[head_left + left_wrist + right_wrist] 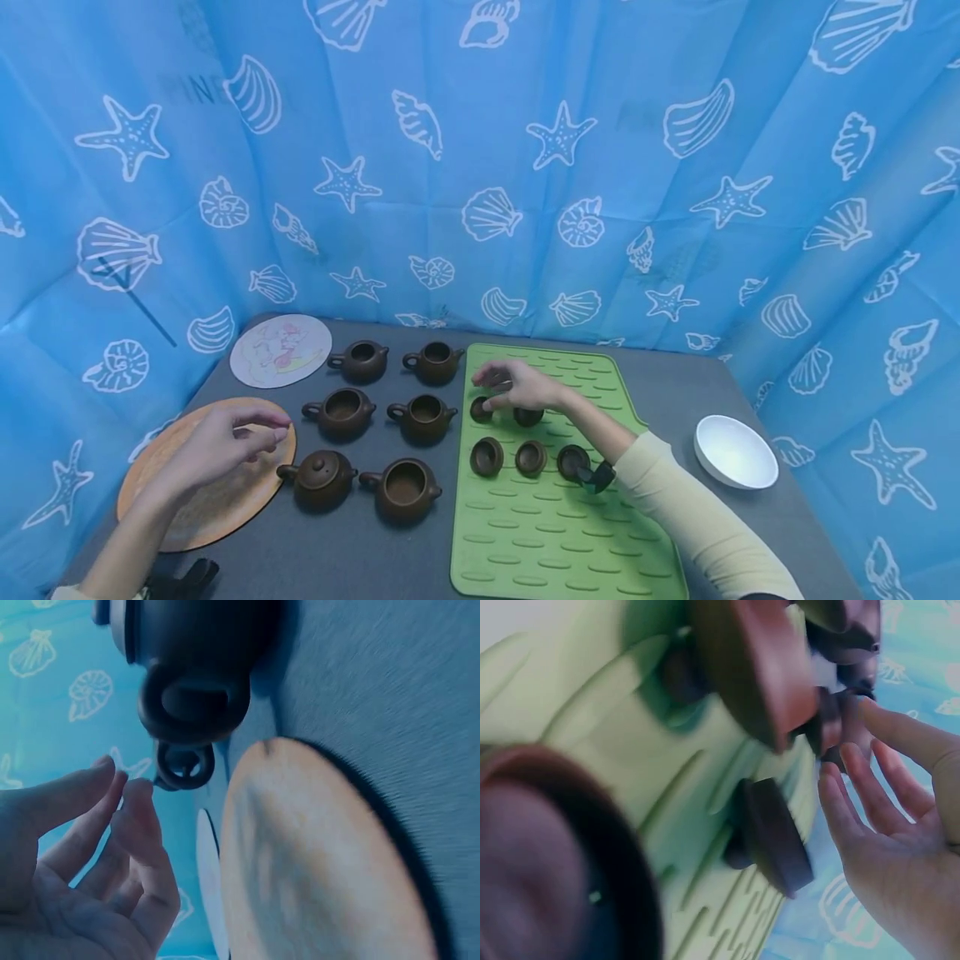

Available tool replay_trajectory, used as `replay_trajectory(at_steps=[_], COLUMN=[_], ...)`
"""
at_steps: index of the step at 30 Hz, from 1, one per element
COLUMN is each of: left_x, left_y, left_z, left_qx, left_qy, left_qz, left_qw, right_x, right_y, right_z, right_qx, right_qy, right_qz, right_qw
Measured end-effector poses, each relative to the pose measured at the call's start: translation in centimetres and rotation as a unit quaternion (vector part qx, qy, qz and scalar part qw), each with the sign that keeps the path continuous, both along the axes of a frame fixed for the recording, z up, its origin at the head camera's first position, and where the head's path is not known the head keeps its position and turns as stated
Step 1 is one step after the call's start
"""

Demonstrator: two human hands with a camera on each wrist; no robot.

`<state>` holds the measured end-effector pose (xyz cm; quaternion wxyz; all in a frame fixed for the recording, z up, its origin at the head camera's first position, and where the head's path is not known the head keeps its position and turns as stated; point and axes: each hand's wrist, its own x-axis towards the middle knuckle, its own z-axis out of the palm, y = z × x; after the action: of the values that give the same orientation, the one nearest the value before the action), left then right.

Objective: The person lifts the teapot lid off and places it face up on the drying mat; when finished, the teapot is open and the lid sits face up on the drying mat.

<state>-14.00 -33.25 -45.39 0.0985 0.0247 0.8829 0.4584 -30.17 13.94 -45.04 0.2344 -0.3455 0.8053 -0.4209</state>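
Observation:
My left hand (228, 442) hovers over a round wooden board (258, 492), fingers loosely bent and holding nothing. In the left wrist view its thumb and fingertips come near each other, beside the teapot handles. My right hand (521, 387) reaches over the green mat (555, 521), thumb and fingers around a small brown teapot lid (480, 409). The right wrist view shows the fingertips close to that lid; contact is unclear. A second lid (528, 417) is partly hidden under the hand. A lidded brown teapot (321, 479) stands right of the board.
Several lidless teapots (405, 492) stand in two columns left of the mat. More lids (531, 458) lie upturned in a row on it. A white bowl (735, 452) sits at right, a pale printed disc (281, 350) at back left. A blue curtain (465, 167) hangs behind.

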Motion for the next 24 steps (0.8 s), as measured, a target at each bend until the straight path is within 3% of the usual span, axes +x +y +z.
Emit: replay_trajectory(at_steps=[4,8,15,24], left_x=[1.6,2.6,3.6,4.0], left_y=[0.6,1.3,2.0,3.0], left_z=[-0.1,-0.3,-1.0,-1.7], left_qx=[0.008,-0.003,-0.004,-0.019], left_qy=[-0.033,-0.065,-0.056,-0.041], left_qz=[0.010,0.035,0.045,0.069], left_qw=[0.9994,0.9973,0.9974,0.9966], right_x=[0.1,1.0,3.8,6.4], right_y=[-0.6,-2.1,-5.7,-11.0], right_z=[0.8,2.0,4.0,4.0], right_qx=[-0.034,-0.081,-0.101,-0.107], right_qy=[0.031,0.034,0.005,-0.032], right_qz=[-0.020,-0.038,-0.020,0.029], right_qw=[0.9987,0.9955,0.9946,0.9933])
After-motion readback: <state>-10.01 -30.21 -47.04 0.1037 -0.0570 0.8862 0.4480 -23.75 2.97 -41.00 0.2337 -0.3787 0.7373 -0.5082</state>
